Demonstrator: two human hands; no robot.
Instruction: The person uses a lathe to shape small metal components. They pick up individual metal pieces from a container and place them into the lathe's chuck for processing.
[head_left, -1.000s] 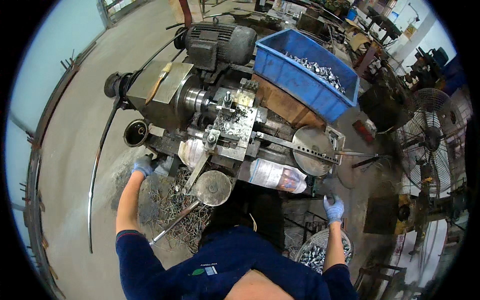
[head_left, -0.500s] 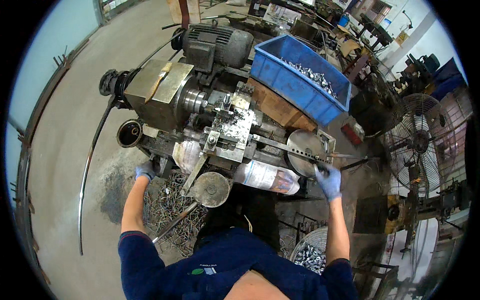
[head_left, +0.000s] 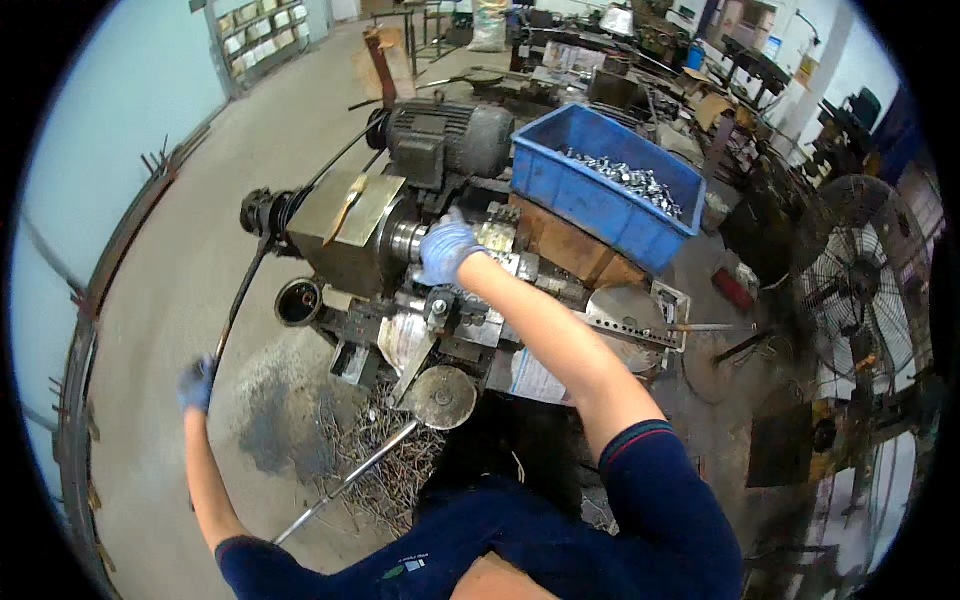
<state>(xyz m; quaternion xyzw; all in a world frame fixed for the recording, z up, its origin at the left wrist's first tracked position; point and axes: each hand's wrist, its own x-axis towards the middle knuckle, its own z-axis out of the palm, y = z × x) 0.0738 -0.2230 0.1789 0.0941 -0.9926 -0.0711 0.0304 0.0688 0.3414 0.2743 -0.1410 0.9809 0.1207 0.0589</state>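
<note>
My left hand (head_left: 197,385), in a blue-grey glove, is closed round the long dark lever rod (head_left: 240,292) that hangs from the left end of the lathe-like machine. My right hand (head_left: 447,252), also gloved, reaches across to the round metal chuck (head_left: 406,240). Its fingers are curled beside the chuck; what they hold, if anything, is hidden behind the hand. A boxy headstock (head_left: 345,255) stands left of the chuck, with a wooden-handled brush (head_left: 347,208) on its top plate. My right forearm covers part of the tool slide.
Small shiny metal parts fill the bottom of a blue bin (head_left: 605,215) behind the machine. An electric motor (head_left: 450,138) sits at the back. Thin metal scraps (head_left: 385,460) litter the floor below. A caged fan (head_left: 858,275) stands at right, and a round-ended handle (head_left: 443,398) juts toward me.
My left hand has moved from the machine's lower left corner out to the lever rod. My right hand has left the perforated bar at right for the chuck. The view has tilted up.
</note>
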